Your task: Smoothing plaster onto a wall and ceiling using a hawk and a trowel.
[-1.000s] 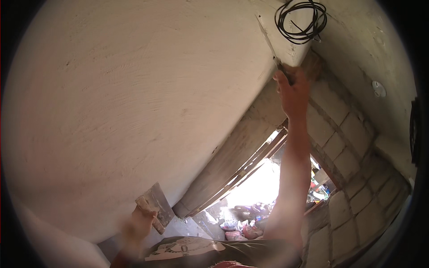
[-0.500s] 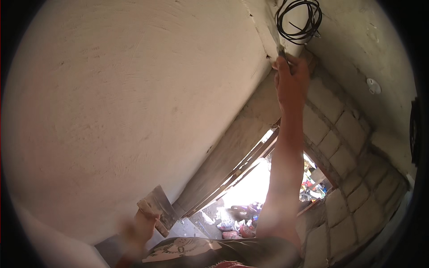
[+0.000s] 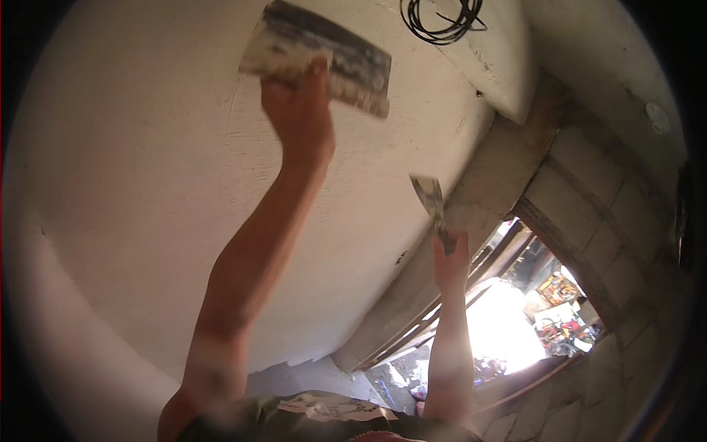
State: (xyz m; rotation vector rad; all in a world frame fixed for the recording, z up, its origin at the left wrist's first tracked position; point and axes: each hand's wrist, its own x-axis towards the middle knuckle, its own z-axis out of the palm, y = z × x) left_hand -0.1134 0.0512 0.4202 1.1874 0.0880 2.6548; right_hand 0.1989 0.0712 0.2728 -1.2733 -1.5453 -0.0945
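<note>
High in the picture, my left hand [image 3: 298,110] is closed round a wide flat plastering blade [image 3: 350,66], its face smeared dark and pale. The blade is over a pale plastered surface [image 3: 155,169]; whether it touches, I cannot tell. Lower and to the right, my right hand [image 3: 451,261] grips the dark handle of a narrower putty knife [image 3: 427,193], its flared blade pointing up and left, near the edge of that plastered surface.
A coil of black cable [image 3: 442,29] hangs at the top. At right are a grey block wall [image 3: 589,199], a beam [image 3: 508,158] and a white round fitting [image 3: 655,118]. A bright opening [image 3: 493,331] with cluttered objects outside lies at lower right.
My left hand has risen from the bottom left to the top with the wide blade. My right hand has come down with the putty knife, away from the corner by the cable coil.
</note>
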